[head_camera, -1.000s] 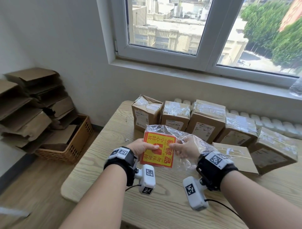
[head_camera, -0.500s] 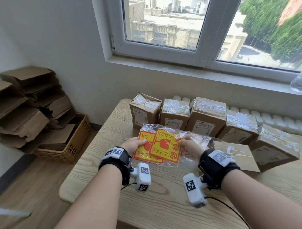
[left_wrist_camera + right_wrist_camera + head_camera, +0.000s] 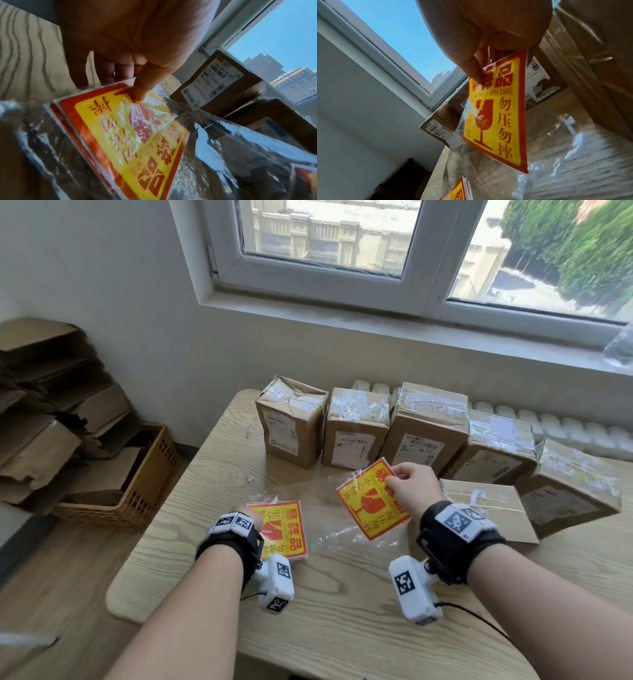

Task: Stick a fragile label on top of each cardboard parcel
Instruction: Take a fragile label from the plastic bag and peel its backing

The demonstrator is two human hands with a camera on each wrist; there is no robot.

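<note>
Several taped cardboard parcels (image 3: 356, 429) stand in a row at the back of the wooden table (image 3: 342, 628). A flat parcel (image 3: 486, 508) lies in front of them on the right. My right hand (image 3: 400, 484) pinches the top corner of one red-and-yellow fragile label (image 3: 370, 505) (image 3: 501, 121), lifted above the table. My left hand (image 3: 253, 518) (image 3: 132, 93) pinches a stack of the same labels (image 3: 284, 529) (image 3: 130, 135) inside a clear plastic bag (image 3: 346, 539), thumb on top, low over the table.
A wicker basket (image 3: 144, 484) with cardboard scraps sits on the floor to the left, beside piled flattened boxes (image 3: 41, 412). A white radiator (image 3: 582, 433) runs behind the parcels under the window sill (image 3: 376, 320). Bare tabletop lies in front of my hands.
My right hand has drawn one label out of the bag, up and to the right. The left hand has moved left and down with the bag and the remaining stack.
</note>
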